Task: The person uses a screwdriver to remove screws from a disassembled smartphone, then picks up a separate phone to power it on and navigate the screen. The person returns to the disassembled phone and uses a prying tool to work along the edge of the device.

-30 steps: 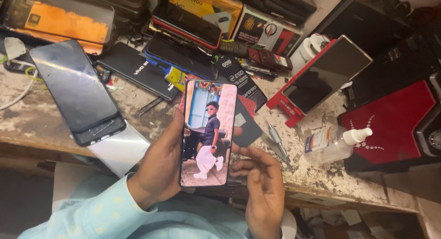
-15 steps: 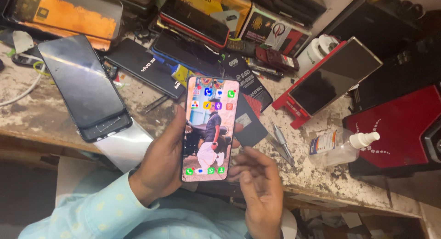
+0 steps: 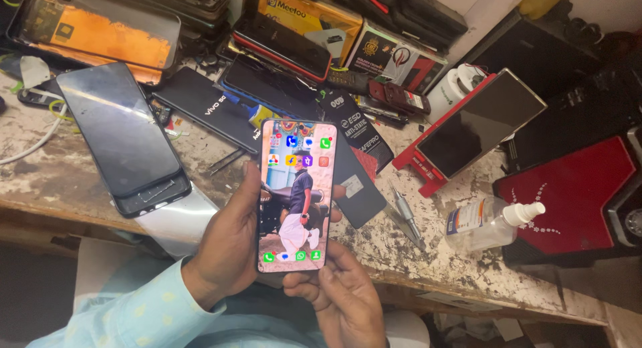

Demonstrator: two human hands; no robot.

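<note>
A smartphone [image 3: 295, 195] with a lit home screen, a photo wallpaper and app icons, is held upright over the front edge of a worn workbench [image 3: 60, 177]. My left hand [image 3: 231, 244] grips it along its left side and back. My right hand [image 3: 338, 294] supports its bottom edge from below, thumb near the lower right corner. A light blue sleeve covers my left forearm.
A dark phone [image 3: 124, 137] lies face up at left on a clear film sheet. Black boxes and phones crowd the back. A red stand holds a dark screen [image 3: 478, 124]. A metal screwdriver [image 3: 408, 217] and a small spray bottle [image 3: 491, 221] lie at right beside a red device [image 3: 568, 197].
The screen went from a full photo to the home screen with icons. The phone and both hands stay in about the same place.
</note>
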